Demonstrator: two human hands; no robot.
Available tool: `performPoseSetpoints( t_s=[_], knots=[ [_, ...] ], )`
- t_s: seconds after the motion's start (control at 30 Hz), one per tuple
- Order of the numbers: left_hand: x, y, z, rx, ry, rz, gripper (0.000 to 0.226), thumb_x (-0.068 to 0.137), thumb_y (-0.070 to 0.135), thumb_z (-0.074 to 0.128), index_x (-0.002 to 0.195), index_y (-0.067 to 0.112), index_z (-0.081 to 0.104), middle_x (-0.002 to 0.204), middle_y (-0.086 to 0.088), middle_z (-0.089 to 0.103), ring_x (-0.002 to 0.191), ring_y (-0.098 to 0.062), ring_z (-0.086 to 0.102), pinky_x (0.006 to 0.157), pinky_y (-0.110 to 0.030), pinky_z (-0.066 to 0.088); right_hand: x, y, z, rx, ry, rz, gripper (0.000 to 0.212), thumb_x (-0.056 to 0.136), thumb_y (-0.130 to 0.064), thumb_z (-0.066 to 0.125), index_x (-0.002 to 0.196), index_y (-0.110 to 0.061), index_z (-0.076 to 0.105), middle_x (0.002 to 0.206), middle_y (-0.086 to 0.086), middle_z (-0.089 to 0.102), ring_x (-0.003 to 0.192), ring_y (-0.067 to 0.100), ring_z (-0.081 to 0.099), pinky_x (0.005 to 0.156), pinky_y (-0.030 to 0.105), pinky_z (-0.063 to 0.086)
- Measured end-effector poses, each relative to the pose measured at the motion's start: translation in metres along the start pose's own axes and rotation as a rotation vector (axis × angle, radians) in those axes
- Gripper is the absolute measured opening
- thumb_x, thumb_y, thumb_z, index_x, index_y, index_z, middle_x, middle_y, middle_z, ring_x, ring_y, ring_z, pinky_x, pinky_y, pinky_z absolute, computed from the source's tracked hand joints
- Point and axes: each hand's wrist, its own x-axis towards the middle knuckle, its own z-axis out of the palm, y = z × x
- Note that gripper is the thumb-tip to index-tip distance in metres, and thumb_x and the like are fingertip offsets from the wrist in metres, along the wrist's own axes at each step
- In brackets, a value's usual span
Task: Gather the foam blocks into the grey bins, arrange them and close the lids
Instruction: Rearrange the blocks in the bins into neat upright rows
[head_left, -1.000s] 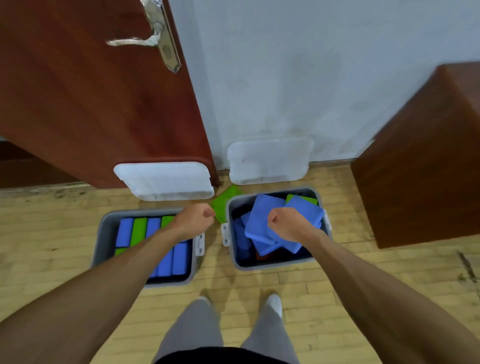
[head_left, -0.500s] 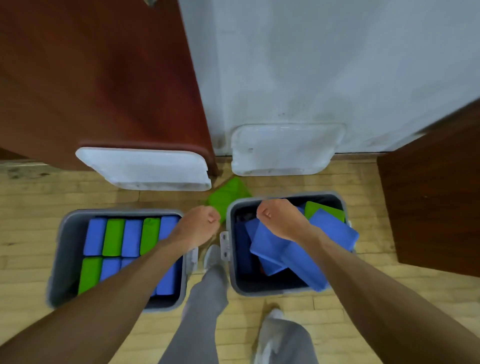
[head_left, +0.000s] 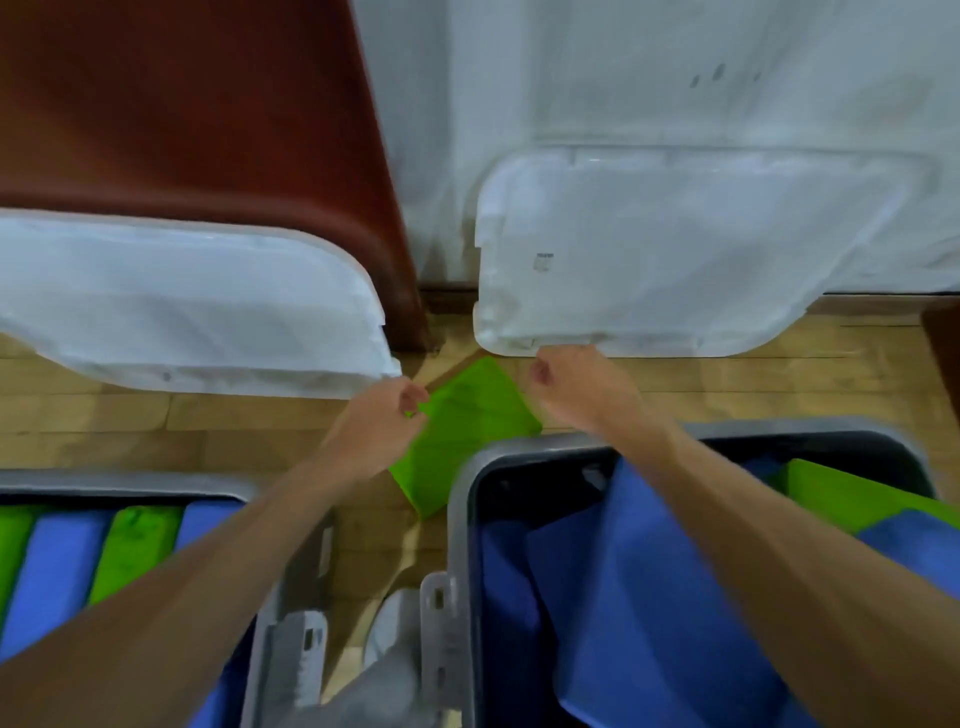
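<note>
A green foam block (head_left: 467, 431) lies on the wooden floor between two grey bins. My left hand (head_left: 382, 423) has its fingers curled at the block's upper left edge and pinches it. My right hand (head_left: 571, 389) is a curled fist just right of the block, under the right lid's lower edge, and holds nothing I can see. The left bin (head_left: 130, 480) holds blue and green blocks standing in tidy rows. In the right bin (head_left: 465, 509), blue blocks (head_left: 597, 597) lie loosely piled with another green block (head_left: 841, 499).
Two translucent white lids lean upright behind the bins: the left lid (head_left: 182, 312) against a brown door (head_left: 182, 104), the right lid (head_left: 675, 249) against the white wall (head_left: 623, 67). My shoe (head_left: 389, 634) stands between the bins.
My head has dropped closer to the floor. Both hands have moved forward past the bins' far rims to the green block; the right hand has left the blue blocks in the right bin.
</note>
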Motion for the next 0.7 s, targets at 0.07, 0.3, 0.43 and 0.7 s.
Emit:
performPoseSetpoints(
  t_s=[0.07,0.3,0.43,0.7],
  knots=[
    [0.037,-0.021,0.026,0.058,0.009,0.027,0.027,0.088,0.018,0.061,0.114,0.014,0.062,0.108,-0.005,0.064,0.1,-0.022,0.061,0.086,-0.032,0.047,0.037,0.014,0.023,-0.086,-0.028,-0.025,0.027,0.091,-0.026,0.045,0.096,-0.008,0.064,0.101,0.011,0.067,0.095,0.029,0.062,0.08,0.035,0.05],
    [0.122,-0.081,0.088,0.277,-0.224,-0.069,0.102,0.051,0.071,0.063,0.135,0.016,0.044,0.126,-0.01,0.056,0.111,-0.029,0.057,0.092,-0.043,0.05,0.108,0.036,0.055,-0.371,-0.439,0.03,0.033,0.095,-0.039,0.054,0.08,-0.01,0.048,0.089,0.003,0.05,0.088,0.026,0.053,0.07,0.031,0.041],
    [0.124,-0.087,0.103,0.438,-0.213,-0.137,0.11,0.059,0.064,0.079,0.141,0.009,0.031,0.138,-0.013,0.042,0.127,-0.032,0.042,0.102,-0.041,0.039,0.118,0.046,0.069,-0.327,-0.511,0.086,0.031,0.093,-0.042,0.054,0.077,-0.017,0.047,0.081,-0.001,0.047,0.095,0.026,0.064,0.067,0.029,0.048],
    [0.11,-0.063,0.079,0.448,-0.044,-0.007,0.106,0.046,0.052,0.089,0.132,0.022,0.035,0.131,-0.013,0.033,0.124,-0.037,0.033,0.097,-0.053,0.042,0.104,0.031,0.069,-0.174,-0.473,0.02,0.059,0.087,-0.038,0.067,0.136,-0.01,0.049,0.134,0.006,0.053,0.119,0.029,0.054,0.094,0.035,0.046]
  ],
)
